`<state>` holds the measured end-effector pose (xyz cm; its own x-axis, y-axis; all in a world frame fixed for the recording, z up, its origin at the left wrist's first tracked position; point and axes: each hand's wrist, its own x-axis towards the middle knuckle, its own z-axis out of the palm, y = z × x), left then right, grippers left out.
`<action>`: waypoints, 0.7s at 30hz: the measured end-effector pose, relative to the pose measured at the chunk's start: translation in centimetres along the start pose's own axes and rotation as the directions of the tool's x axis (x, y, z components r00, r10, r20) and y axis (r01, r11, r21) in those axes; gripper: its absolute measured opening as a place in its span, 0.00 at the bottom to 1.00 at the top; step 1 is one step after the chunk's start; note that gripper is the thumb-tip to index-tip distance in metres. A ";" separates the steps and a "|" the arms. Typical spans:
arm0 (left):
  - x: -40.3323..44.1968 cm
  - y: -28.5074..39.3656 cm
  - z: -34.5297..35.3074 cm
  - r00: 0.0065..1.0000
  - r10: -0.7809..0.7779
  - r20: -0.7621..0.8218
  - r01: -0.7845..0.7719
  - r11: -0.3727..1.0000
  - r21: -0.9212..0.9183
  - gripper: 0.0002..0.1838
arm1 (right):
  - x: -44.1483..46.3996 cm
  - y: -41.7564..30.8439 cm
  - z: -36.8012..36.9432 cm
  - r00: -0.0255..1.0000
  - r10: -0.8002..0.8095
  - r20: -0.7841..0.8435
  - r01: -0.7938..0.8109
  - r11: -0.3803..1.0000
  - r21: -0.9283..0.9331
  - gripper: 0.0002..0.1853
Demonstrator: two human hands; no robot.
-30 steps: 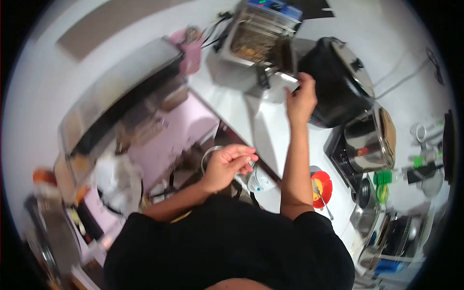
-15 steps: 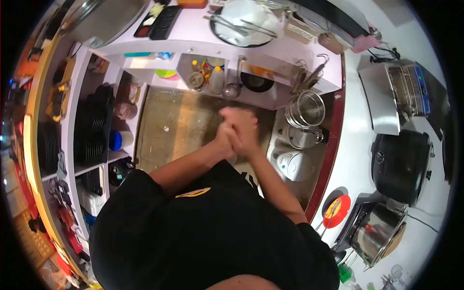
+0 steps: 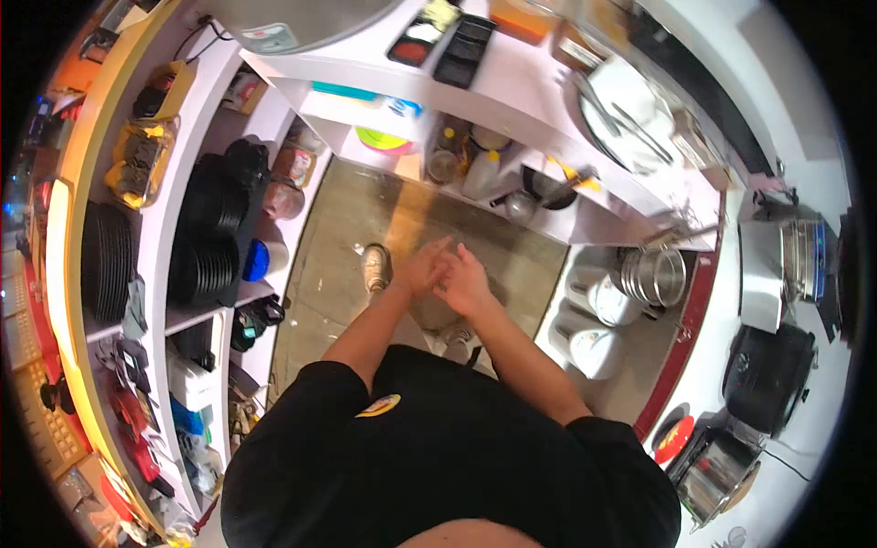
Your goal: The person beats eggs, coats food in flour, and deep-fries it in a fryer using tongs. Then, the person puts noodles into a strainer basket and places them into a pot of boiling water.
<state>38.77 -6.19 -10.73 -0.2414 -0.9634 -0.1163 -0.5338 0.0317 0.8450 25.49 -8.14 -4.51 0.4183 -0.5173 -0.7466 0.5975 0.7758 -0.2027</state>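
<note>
In front of my chest, above the floor, my left hand point(image 3: 424, 268) and my right hand point(image 3: 465, 282) meet at the fingers. Both hands look loosely open, with fingers partly stretched, and I see no object in either. Some fingers overlap, so their exact contact is hard to make out. Beyond the hands, a ladle point(image 3: 521, 206) hangs by the low shelf, near a black pan point(image 3: 548, 187) and a white bottle with a yellow cap point(image 3: 481, 173).
Black plates point(image 3: 203, 267) fill the left shelves. On the far counter are a black sauce tray point(image 3: 466, 50) and a large plate with tongs point(image 3: 626, 114). Metal pots point(image 3: 653, 276) and white lidded containers point(image 3: 594, 353) stand right. A black cooker point(image 3: 770, 379) sits on the right counter.
My hands were clasped tightly and blurred; now they have loosened and their fingers have spread. The view has turned left, so the shelves and counter appear shifted rightward.
</note>
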 end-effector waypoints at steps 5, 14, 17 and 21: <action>-4.2 -12.0 -12.9 0.707 -0.645 0.292 0.398 0.703 0.589 0.15 | 9.6 -1.2 7.1 0.988 -0.139 0.067 0.153 0.941 -0.303 0.09; -10.2 -25.9 -29.7 0.621 -0.770 -0.148 0.643 0.392 0.658 0.15 | 36.0 -0.9 16.2 0.964 -0.265 -0.006 0.206 0.764 -0.611 0.06; -13.2 -30.5 -29.5 0.717 -0.685 -0.129 0.619 0.541 0.570 0.17 | 34.9 5.5 10.4 0.945 -0.282 0.164 0.153 -0.060 -0.986 0.07; -14.1 -32.1 -27.0 0.660 -0.324 0.678 -0.451 0.551 0.702 0.13 | 25.2 5.8 -3.3 0.807 -0.412 0.423 -0.089 -0.793 -0.603 0.09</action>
<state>81.20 -0.80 -22.10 -0.5357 -0.4656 -0.7045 -0.7542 0.6389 0.1512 37.23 -15.46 -26.63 0.3809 -0.8899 -0.2510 -0.9233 -0.3515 -0.1550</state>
